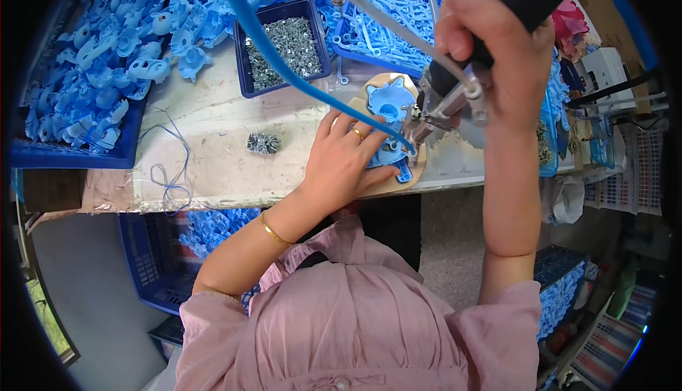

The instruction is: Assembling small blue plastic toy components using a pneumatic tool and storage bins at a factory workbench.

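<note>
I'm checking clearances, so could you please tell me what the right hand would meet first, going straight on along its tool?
The tool in the right hand would probably meet the light-blue plastic part first; depth is unclear, so they may be touching.

one black-handled tool [522, 0], one blue hose [267, 50], one ring [358, 134], one bracelet [271, 228]

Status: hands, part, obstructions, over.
Right hand gripping black-handled tool. Left hand spread over blue plastic part. Blue hose crosses view of left fingers and part.
</note>
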Available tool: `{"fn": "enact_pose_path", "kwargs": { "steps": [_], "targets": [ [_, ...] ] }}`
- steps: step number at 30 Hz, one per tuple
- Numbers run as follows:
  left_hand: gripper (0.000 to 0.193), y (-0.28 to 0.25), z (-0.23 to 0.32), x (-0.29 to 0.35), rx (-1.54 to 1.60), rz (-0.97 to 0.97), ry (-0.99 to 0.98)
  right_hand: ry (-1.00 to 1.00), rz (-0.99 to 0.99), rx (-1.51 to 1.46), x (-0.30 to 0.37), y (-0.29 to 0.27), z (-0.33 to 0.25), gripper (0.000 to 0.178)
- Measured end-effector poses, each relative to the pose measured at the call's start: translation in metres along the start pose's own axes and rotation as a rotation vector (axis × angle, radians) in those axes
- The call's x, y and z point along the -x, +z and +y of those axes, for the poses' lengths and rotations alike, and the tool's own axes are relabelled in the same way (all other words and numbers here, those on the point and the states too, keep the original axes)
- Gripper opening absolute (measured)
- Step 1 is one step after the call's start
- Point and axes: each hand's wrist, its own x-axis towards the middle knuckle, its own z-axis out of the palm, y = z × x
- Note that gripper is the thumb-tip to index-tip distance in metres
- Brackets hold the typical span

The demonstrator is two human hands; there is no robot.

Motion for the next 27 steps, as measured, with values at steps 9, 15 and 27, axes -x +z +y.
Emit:
{"fn": "enact_pose_path", "kwargs": {
  "steps": [9, 15, 27],
  "targets": [
    [0.040, 0.001, 0.005, 0.000, -0.058, -0.032, 0.010, -0.239, -0.054, 0.210, 0.007, -0.008, 0.019, 0.017],
    [0.020, 0.003, 0.013, 0.006, -0.118, -0.053, 0.122, -0.214, -0.245, 0.117, -0.062, -0.008, -0.036, 0.040],
    [0.023, -0.222, -0.013, 0.070, 0.370, -0.732, -0.393, 0.017, 0.056, 1.495, -0.151, -0.310, 0.125, 0.026]
  ]
}}
